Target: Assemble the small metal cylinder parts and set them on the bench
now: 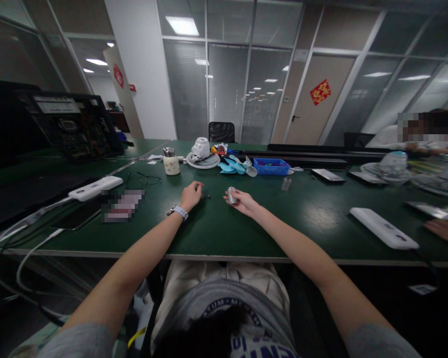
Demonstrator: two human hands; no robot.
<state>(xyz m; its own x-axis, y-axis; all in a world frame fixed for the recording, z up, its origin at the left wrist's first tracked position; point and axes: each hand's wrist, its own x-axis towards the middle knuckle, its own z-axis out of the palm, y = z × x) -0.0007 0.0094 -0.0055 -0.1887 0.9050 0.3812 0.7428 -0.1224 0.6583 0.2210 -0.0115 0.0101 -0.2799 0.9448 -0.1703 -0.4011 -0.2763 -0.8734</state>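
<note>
My right hand (243,203) wrapped around a round silver thing (231,196), my left hand (191,196) curled over the green bench (216,231), can't tell if pinching

The table I'm looking at is a dark green one (216,236), its pale edge running across the lower middle of the frame. Over on the left lie a white power strip (96,188), a loose black cable (145,176) and a blurred-out flat item (124,206). Near the centre there's a small dark bit (209,197). Above it, left to right, sit a cream bottle (172,166), a white fan part (201,150), light-blue fan blades (229,166) and a blue tray (272,167). Right of centre stands a metal cylinder (285,184); farther right, another white strip (384,228) lies slantwise.
</note>
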